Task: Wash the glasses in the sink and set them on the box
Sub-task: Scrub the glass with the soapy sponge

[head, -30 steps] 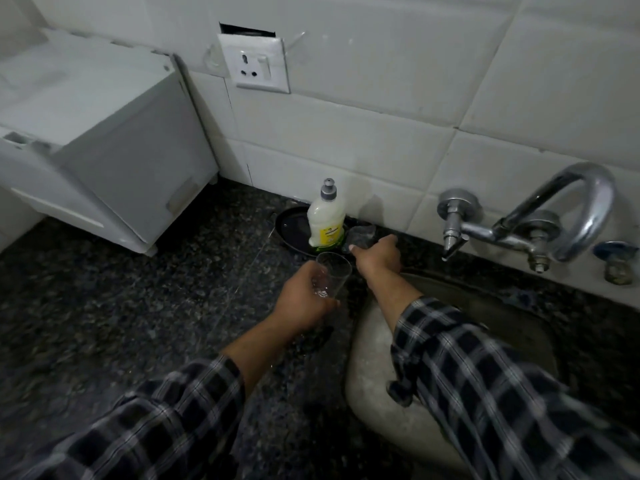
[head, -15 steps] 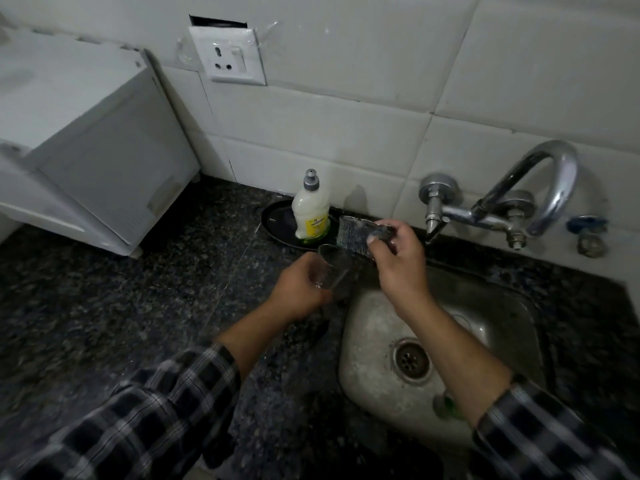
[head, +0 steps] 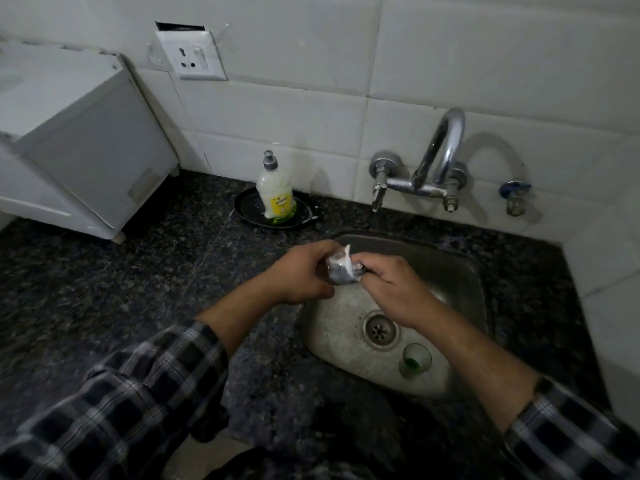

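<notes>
Here, left hand (head: 300,273) grips a clear, sudsy glass (head: 336,260); right hand (head: 395,289) pinches the grey scrubber (head: 345,276) stuffed inside.

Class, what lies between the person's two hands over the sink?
Head view: a clear drinking glass with a soapy grey scrub pad inside; left hand grips glass, right hand the pad.

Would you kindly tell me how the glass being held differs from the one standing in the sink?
The held glass is gripped in the left hand, tipped sideways above the sink; the sink glass stands upright on the basin floor beside the drain, untouched. The right hand presses a grey scrub pad against the held glass, with white foam; the sink glass has a green residue at its bottom. Both are clear glasses.
</notes>
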